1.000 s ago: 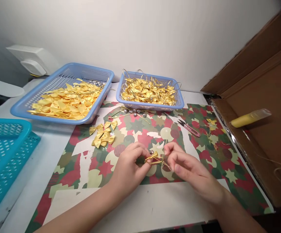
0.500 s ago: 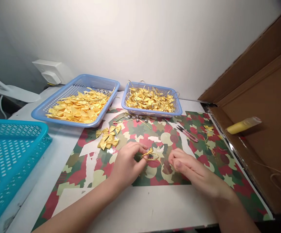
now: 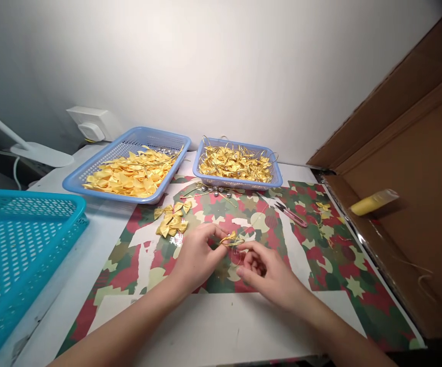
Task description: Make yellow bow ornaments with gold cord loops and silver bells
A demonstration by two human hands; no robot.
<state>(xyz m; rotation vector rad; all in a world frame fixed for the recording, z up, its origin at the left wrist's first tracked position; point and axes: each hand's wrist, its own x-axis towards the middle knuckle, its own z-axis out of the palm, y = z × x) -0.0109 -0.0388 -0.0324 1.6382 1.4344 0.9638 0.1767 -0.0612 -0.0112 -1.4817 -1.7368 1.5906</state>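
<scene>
My left hand (image 3: 197,255) pinches a small yellow ribbon bow with a gold cord loop (image 3: 231,239) just above the patterned mat (image 3: 320,265). Just to its right my right hand (image 3: 268,270) has its fingers loosely spread, the fingertips near the bow's cord and holding nothing I can make out. A small heap of loose yellow bows (image 3: 172,220) lies on the mat to the left of my left hand.
Two light-blue baskets stand at the back: the left basket (image 3: 129,168) holds plain yellow bows, the right basket (image 3: 238,163) bows with gold loops. Silver beads (image 3: 215,189), pink snips (image 3: 291,214), a teal basket (image 3: 18,244) at left, a cardboard box (image 3: 408,193) with a yellow tube (image 3: 373,202) at right.
My right hand let go of the bow, drew off to the right, then came back toward it with fingers spread. The left hand kept hold of the bow. The camera tilted up a little.
</scene>
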